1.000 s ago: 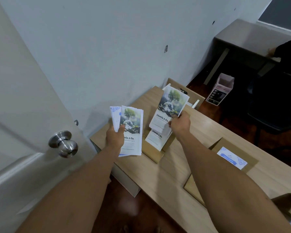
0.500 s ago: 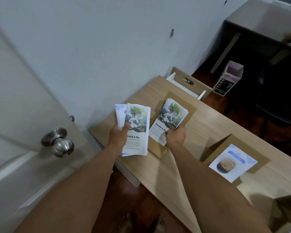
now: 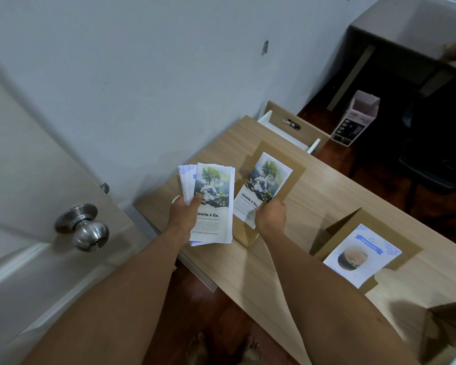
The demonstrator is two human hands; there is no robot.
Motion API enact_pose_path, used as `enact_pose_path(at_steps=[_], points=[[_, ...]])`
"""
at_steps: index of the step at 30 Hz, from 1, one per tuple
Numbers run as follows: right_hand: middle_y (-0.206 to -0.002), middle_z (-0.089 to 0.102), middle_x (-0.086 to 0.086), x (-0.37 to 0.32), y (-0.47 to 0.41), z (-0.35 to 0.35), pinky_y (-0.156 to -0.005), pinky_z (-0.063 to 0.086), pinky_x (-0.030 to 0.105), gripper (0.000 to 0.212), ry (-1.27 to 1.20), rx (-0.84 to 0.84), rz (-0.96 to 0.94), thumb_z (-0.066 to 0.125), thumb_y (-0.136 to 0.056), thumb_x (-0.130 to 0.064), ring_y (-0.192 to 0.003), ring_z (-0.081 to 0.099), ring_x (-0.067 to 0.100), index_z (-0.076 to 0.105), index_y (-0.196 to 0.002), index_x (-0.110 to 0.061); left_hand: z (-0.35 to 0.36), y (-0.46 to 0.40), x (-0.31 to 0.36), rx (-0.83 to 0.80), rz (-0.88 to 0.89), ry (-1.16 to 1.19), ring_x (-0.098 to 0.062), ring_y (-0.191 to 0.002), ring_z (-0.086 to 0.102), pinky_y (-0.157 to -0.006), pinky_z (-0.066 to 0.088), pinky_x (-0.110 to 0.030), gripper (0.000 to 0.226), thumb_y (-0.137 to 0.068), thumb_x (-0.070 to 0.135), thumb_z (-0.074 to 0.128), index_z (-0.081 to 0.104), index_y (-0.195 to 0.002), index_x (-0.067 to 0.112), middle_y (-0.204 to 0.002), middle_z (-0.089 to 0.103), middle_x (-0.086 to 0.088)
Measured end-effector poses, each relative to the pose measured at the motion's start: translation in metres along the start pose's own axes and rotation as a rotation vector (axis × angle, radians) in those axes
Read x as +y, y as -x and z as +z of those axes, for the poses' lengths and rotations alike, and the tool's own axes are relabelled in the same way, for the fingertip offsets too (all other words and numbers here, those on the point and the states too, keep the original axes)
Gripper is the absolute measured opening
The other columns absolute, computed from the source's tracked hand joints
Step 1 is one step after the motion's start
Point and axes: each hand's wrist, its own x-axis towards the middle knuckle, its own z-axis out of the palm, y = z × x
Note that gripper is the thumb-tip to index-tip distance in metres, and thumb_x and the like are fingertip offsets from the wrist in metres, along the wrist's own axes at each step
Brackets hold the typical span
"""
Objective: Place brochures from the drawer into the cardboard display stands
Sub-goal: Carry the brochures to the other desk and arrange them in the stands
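My left hand [image 3: 185, 212] grips a fanned stack of brochures [image 3: 213, 204] with a tree-and-globe cover reading "Liceria & Co.", held over the table's left end. My right hand [image 3: 271, 217] holds the lower edge of a matching tree brochure [image 3: 263, 184] that sits in a brown cardboard display stand [image 3: 295, 171]. A second cardboard stand [image 3: 340, 230] to the right holds a blue-and-white brochure [image 3: 361, 255] with a round picture. The open drawer [image 3: 287, 127] juts out at the table's far end; its inside is hidden.
The light wooden table [image 3: 313, 201] runs diagonally from the wall to the lower right. A white door with a metal knob [image 3: 86, 227] stands at left. A pink-and-black box [image 3: 354, 119] sits on the dark floor. Another cardboard piece [image 3: 448, 327] shows at lower right.
My right hand has lowered the tree brochure down into the left stand. The view has tilted downward, bringing the second stand's brochure fully into sight. The left hand's stack has stayed put.
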Motion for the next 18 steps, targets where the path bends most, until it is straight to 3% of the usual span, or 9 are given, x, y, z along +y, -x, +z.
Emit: enact_pose_path(at_steps=[6,14,18], points=[[-0.107,0.069,0.015,-0.001,0.004,-0.010,-0.070,0.043,0.031,0.029,0.144,-0.089,-0.011,0.052,-0.092,-0.021,-0.095,0.067,0.035,0.066,-0.109,-0.001,0.003,-0.001,0.000,-0.005,-0.030,0.018,-0.031,-0.084,0.075,-0.074,0.062,-0.047,0.029,-0.095,0.033,0.067,0.066,-0.113,0.010,-0.100,0.077,-0.016],[-0.107,0.071,0.016,-0.002,0.010,-0.020,-0.067,0.045,0.031,0.025,0.232,-0.177,-0.047,0.056,-0.087,-0.009,-0.098,0.068,0.037,0.069,-0.107,-0.002,0.008,0.004,-0.001,-0.097,-0.036,0.052,-0.031,-0.083,0.074,-0.077,0.061,-0.051,0.016,-0.096,0.030,0.067,0.068,-0.101,0.015,-0.097,0.077,-0.016],[-0.093,0.067,0.013,-0.001,0.013,-0.029,-0.069,0.052,0.036,0.027,0.082,-0.127,-0.037,0.049,-0.093,-0.026,-0.083,0.068,0.034,0.067,-0.097,-0.005,0.009,0.010,0.002,-0.159,-0.051,0.072,-0.025,-0.077,0.074,-0.066,0.062,-0.039,0.018,-0.097,0.028,0.066,0.070,-0.107,0.014,-0.089,0.078,-0.007]])
